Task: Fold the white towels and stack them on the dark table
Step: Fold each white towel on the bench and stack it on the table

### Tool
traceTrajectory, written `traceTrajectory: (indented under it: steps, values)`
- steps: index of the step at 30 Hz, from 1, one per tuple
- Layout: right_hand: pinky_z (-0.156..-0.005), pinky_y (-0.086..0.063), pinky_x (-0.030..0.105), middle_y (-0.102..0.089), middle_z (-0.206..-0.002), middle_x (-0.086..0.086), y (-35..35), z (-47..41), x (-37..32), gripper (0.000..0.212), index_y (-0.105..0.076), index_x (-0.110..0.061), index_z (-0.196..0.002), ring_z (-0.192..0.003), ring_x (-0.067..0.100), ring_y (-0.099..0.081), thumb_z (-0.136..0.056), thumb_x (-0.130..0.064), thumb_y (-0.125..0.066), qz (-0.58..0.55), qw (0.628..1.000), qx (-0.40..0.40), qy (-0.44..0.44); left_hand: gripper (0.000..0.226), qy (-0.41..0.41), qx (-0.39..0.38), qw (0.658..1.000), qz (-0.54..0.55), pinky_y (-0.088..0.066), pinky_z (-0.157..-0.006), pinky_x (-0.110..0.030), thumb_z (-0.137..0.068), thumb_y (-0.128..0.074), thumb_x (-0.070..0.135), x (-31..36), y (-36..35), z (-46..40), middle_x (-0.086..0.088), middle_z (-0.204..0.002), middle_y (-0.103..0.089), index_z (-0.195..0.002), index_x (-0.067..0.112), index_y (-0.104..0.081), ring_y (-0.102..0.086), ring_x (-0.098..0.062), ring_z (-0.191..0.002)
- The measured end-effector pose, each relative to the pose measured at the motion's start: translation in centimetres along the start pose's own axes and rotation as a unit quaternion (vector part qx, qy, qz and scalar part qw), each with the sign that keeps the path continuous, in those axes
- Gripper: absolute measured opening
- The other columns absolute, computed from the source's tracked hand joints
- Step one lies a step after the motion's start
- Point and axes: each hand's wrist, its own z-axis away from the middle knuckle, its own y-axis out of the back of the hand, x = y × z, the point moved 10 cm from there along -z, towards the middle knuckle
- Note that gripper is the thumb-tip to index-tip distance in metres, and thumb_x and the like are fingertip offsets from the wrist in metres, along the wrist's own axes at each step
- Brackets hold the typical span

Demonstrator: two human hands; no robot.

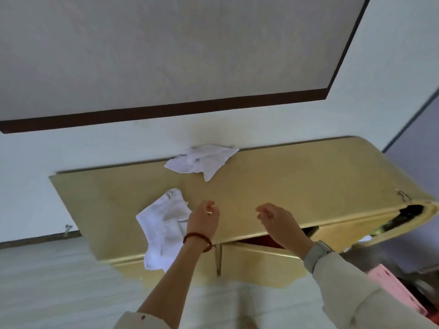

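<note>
- Two white towels lie crumpled and unfolded: the near towel (164, 230) droops over the front edge at the left, the far towel (202, 161) sits bunched against the wall.
- The left hand (203, 220) hovers just beside the near towel, its fingers loosely curled, holding nothing; a red bead bracelet (197, 241) circles the wrist.
- The right hand (276, 222) hangs over bare worktop, fingers relaxed and empty.
- The yellow-gold worktop (297, 176) stands against a pale wall; its drawer (261, 255) is ajar.
- No readable writing.

The left hand (203, 220), lower centre, wears a red-brown bead bracelet (198, 239); the right hand (276, 222) has a pale watch (319, 249) above a cream sleeve (356, 293).
</note>
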Motion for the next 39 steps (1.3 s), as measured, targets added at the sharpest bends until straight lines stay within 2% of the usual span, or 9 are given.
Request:
traceTrajectory:
  steps: [7,10,13,17,21,27,33,36,39]
  values:
    - [-0.073,-0.047,0.022,-0.061,-0.092,-0.007,-3.1,-11.1,1.7,0.027,-0.061,-0.013,-0.111,-0.084,0.014,-0.062,-0.095,-0.014,-0.040,0.014,0.996,-0.089,-0.021,0.027,0.109,0.050,0.992,0.032,-0.042,-0.084,-0.028,-0.091,-0.047,0.020,-3.0,-2.6,-12.2,-0.007,-0.111,-0.064,-0.111,0.010,-0.062,-0.058,-0.023,-0.101]
    - [-0.072,-0.046,0.020,-0.066,-0.094,-0.002,-3.8,-15.7,3.0,0.026,-0.062,-0.013,-0.111,-0.082,0.013,-0.062,-0.094,-0.013,-0.041,0.016,0.995,-0.095,-0.040,0.021,0.153,0.067,0.985,0.049,-0.040,-0.068,-0.026,-0.089,-0.047,0.016,-4.7,-3.9,-17.9,-0.010,-0.082,-0.058,-0.070,0.019,-0.056,-0.053,-0.023,-0.078]
    - [-0.071,-0.044,0.018,-0.066,-0.093,-0.002,-4.5,-19.3,4.0,0.026,-0.062,-0.012,-0.110,-0.081,0.011,-0.060,-0.093,-0.011,-0.042,0.015,0.993,-0.107,-0.052,0.028,0.203,0.082,0.973,0.080,-0.033,-0.055,-0.022,-0.088,-0.049,0.017,-6.3,-5.1,-21.7,-0.002,-0.066,-0.045,-0.061,0.020,-0.042,-0.042,-0.016,-0.066]
    - [-0.074,-0.051,0.039,-0.070,-0.087,0.011,-4.7,-22.5,4.7,0.025,-0.062,-0.014,-0.107,-0.080,0.032,-0.065,-0.093,-0.012,-0.042,0.013,0.991,-0.119,-0.053,0.018,0.222,0.130,0.962,0.088,-0.038,-0.062,-0.026,-0.087,-0.055,0.018,-7.0,-5.5,-24.6,-0.011,-0.077,-0.056,-0.073,0.006,-0.060,-0.049,-0.022,-0.073]
    - [-0.075,-0.050,0.038,-0.068,-0.086,0.006,-3.4,-25.9,3.9,0.025,-0.061,-0.016,-0.108,-0.080,0.028,-0.064,-0.092,-0.009,-0.042,-0.004,0.995,-0.099,-0.026,0.014,0.066,0.197,0.977,0.054,-0.040,-0.079,-0.031,-0.092,-0.049,0.012,-1.4,-3.8,-25.3,0.002,-0.084,-0.055,-0.096,0.003,-0.059,-0.051,-0.019,-0.083]
    - [-0.072,-0.042,0.007,-0.045,-0.112,-0.010,0.6,-29.7,-1.0,0.045,-0.047,-0.024,-0.128,-0.093,0.002,-0.050,-0.090,0.000,-0.044,-0.044,0.988,-0.090,0.122,0.025,-0.212,0.065,0.974,-0.040,-0.044,-0.063,-0.024,-0.092,-0.034,0.029,8.7,-4.9,-23.0,-0.004,-0.092,-0.066,-0.103,0.024,-0.055,-0.057,-0.013,-0.073]
    - [-0.084,-0.038,0.009,-0.032,-0.122,-0.017,3.3,-27.6,-0.9,0.060,-0.040,-0.045,-0.116,-0.116,0.003,-0.039,-0.083,0.004,-0.051,-0.054,0.950,-0.207,0.227,0.024,-0.275,0.057,0.955,-0.097,-0.037,-0.052,-0.019,-0.085,-0.034,0.032,16.1,-6.2,-18.6,0.012,-0.077,-0.054,-0.097,0.032,-0.055,-0.049,-0.010,-0.072]
    - [-0.086,-0.040,0.025,-0.049,-0.111,-0.006,6.0,-26.7,1.3,0.023,-0.061,-0.019,-0.101,-0.106,0.015,-0.049,-0.084,-0.003,-0.058,-0.029,0.950,-0.200,0.238,0.026,-0.272,0.051,0.954,-0.116,-0.044,-0.061,-0.023,-0.087,-0.033,0.034,19.3,-8.9,-16.1,0.010,-0.088,-0.064,-0.100,0.031,-0.056,-0.052,-0.010,-0.084]
    - [-0.070,-0.032,0.018,-0.055,-0.087,0.002,10.0,-26.5,4.0,0.010,-0.062,-0.003,-0.093,-0.078,0.014,-0.048,-0.087,-0.006,-0.055,0.018,0.961,-0.175,0.215,0.025,-0.207,0.044,0.969,-0.132,-0.044,-0.071,-0.024,-0.090,-0.050,0.035,20.9,-11.0,-15.6,0.012,-0.084,-0.058,-0.103,0.018,-0.063,-0.054,-0.007,-0.078]
